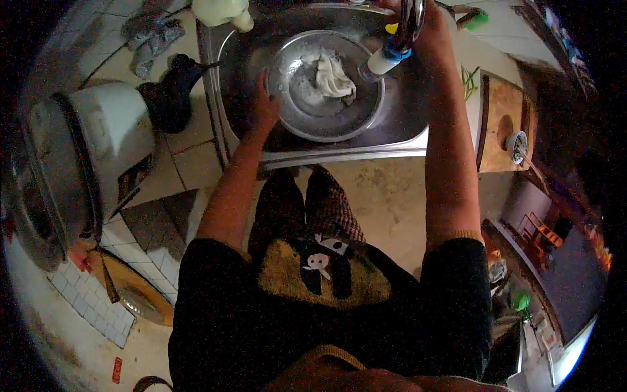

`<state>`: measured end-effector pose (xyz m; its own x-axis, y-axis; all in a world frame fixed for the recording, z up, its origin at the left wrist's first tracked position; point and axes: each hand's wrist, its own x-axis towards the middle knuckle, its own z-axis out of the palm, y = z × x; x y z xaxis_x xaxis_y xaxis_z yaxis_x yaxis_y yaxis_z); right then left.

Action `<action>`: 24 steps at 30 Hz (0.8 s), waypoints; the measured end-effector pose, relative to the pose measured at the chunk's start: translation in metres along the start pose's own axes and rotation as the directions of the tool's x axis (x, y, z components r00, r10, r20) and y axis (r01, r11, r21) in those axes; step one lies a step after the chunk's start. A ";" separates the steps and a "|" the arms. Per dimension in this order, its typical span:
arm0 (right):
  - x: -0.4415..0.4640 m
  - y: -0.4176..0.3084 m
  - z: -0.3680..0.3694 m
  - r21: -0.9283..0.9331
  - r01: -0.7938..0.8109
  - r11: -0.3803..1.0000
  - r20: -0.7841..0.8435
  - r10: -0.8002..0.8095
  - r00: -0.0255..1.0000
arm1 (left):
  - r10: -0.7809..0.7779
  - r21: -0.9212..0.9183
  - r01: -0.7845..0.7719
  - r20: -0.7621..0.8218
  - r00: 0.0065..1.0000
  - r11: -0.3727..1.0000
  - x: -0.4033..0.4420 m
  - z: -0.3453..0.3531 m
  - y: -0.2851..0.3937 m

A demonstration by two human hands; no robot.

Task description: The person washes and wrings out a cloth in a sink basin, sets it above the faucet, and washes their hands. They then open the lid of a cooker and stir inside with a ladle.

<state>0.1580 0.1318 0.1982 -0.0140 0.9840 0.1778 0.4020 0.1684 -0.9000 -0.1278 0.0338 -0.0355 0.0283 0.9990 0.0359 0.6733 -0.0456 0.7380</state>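
Observation:
A round metal basin (290, 121) stands in the sink (405, 140) with a crumpled white cloth (334, 78) inside. My left hand (263, 104) is at the basin's left rim; its fingers are dark and blurred against the metal. At the upper right, my right hand (426, 23) is beside the chrome faucet (410, 19), its fingers mostly hidden behind the faucet and at the frame's edge. The faucet's white and blue nozzle (385, 60) points down over the basin's right side.
A pale bottle (221, 12) stands at the sink's upper left, near a grey rag (153, 42) and a black object (173, 98). On the right counter, a wooden board (499, 108) carries a small bowl (517, 147). A large lidded pot (114, 124) is at left.

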 end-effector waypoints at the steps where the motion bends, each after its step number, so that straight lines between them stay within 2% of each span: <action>1: 0.005 -0.011 0.004 -0.109 0.031 0.994 -0.028 -0.034 0.999 | -0.001 0.000 0.001 0.001 1.000 1.000 0.001 -0.009 0.013; 2: 0.008 0.002 0.006 -0.108 0.030 0.994 -0.027 -0.033 0.999 | -0.160 -0.022 0.164 0.114 0.980 0.986 0.003 -0.026 0.037; 3: 0.013 0.025 0.008 0.263 -0.111 0.958 -0.111 0.145 0.983 | -0.310 -0.026 0.324 0.227 0.923 0.946 0.005 -0.036 0.051; 4: 0.014 0.041 0.009 0.604 -0.198 0.772 -0.123 0.336 0.934 | -0.312 -0.026 0.325 0.226 0.923 0.945 0.004 -0.034 0.045; 5: 0.012 0.049 0.003 0.489 -0.146 0.860 -0.161 0.253 0.954 | -0.294 -0.045 0.312 0.230 0.928 0.949 0.003 -0.027 0.033; 6: 0.017 0.045 0.006 0.490 -0.149 0.859 -0.155 0.255 0.954 | -0.289 -0.053 0.309 0.234 0.928 0.950 0.002 -0.021 0.024; 7: 0.025 0.039 0.006 0.310 -0.151 0.939 -0.286 0.243 0.927 | -0.283 -0.061 0.305 0.238 0.929 0.950 0.001 -0.016 0.015; 8: 0.030 0.037 0.007 0.115 -0.167 0.979 -0.409 0.200 0.890 | -0.250 0.004 0.255 0.210 0.945 0.967 0.002 -0.010 0.008; 10: 0.047 0.064 -0.002 0.107 -0.140 0.984 -0.425 0.172 0.889 | -0.216 0.072 0.206 0.185 0.959 0.976 0.001 -0.007 0.004; 12: 0.064 0.097 -0.013 -0.005 -0.195 0.981 -0.475 0.169 0.863 | -0.216 0.085 0.205 0.161 0.963 0.975 0.002 -0.010 0.010; 13: 0.065 0.123 -0.014 -0.073 -0.059 0.996 -0.494 0.015 0.869 | -0.218 0.086 0.206 0.161 0.963 0.975 0.004 -0.017 0.023; 14: 0.048 0.134 -0.006 -0.071 -0.060 0.996 -0.493 0.017 0.870 | -0.335 0.074 0.327 0.241 0.911 0.942 0.009 -0.031 0.044; 15: 0.026 0.140 0.003 -0.075 -0.108 0.991 -0.439 0.065 0.896 | -0.440 0.071 0.442 0.320 0.839 0.894 0.012 -0.038 0.055; 16: 0.001 0.146 0.014 -0.085 -0.155 0.984 -0.385 0.111 0.916 | -0.439 0.070 0.441 0.321 0.839 0.895 0.011 -0.032 0.046; 17: -0.025 0.156 0.026 -0.098 -0.198 0.975 -0.330 0.155 0.931 | -0.372 0.053 0.372 0.272 0.887 0.927 0.010 -0.017 0.027; 19: -0.087 0.227 0.069 0.162 -0.329 0.930 -0.152 0.353 0.923 | -0.305 0.042 0.304 0.221 0.926 0.952 0.008 0.004 -0.004; 21: -0.122 0.245 0.105 0.110 -0.208 0.972 0.047 0.204 0.978 | -0.228 0.090 0.217 0.147 0.962 0.972 0.004 0.014 -0.023; 23: -0.142 0.234 0.124 -0.180 0.072 0.981 0.163 -0.042 0.986 | -0.244 0.089 0.232 0.163 0.956 0.969 0.003 0.013 -0.021; 24: -0.153 0.261 0.139 -0.399 0.075 0.914 0.187 0.001 0.982 | -0.254 0.084 0.243 0.178 0.951 0.966 0.003 0.013 -0.019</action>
<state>0.1378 0.0334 -0.1192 -0.1848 0.9778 0.0991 0.7318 0.2042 -0.6502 -0.1315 0.0378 -0.0583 -0.0128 0.9618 -0.2734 0.7194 0.1988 0.6655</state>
